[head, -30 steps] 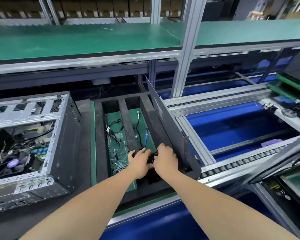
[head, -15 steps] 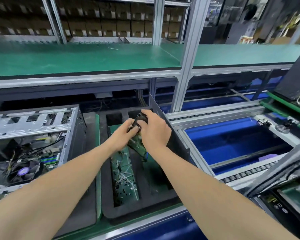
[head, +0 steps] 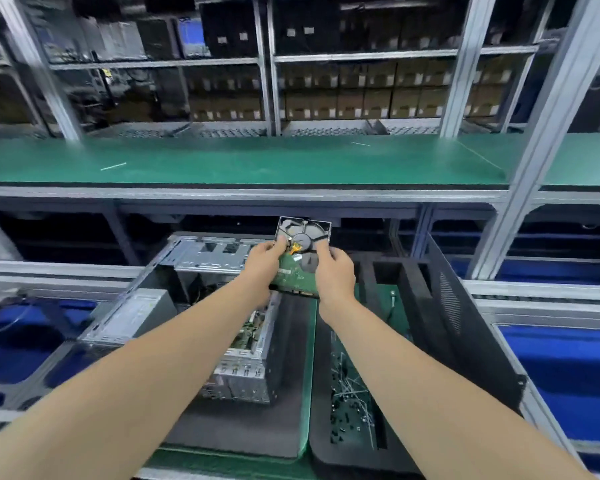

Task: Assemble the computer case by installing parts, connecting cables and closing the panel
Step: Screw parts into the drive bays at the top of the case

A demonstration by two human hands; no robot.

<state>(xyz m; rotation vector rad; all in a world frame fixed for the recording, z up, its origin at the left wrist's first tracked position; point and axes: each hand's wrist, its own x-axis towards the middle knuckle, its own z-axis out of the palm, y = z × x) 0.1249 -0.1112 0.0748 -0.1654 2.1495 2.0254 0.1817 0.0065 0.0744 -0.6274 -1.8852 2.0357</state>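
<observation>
Evidently early: holding drive (head: 305, 233) above open case (head: 208, 252), left hand (head: 264, 259) and right hand (head: 336, 273) pinching opposite edges. Likely awaiting mounting, cabling; panel (head: 471, 341) standing apart, unfitted.

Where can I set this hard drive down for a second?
The hard drive would fit on the green shelf above the computer case, which is nearly bare. The dark mat between the case and the near edge is also free. The foam tray's slots are crowded with small parts.
</observation>
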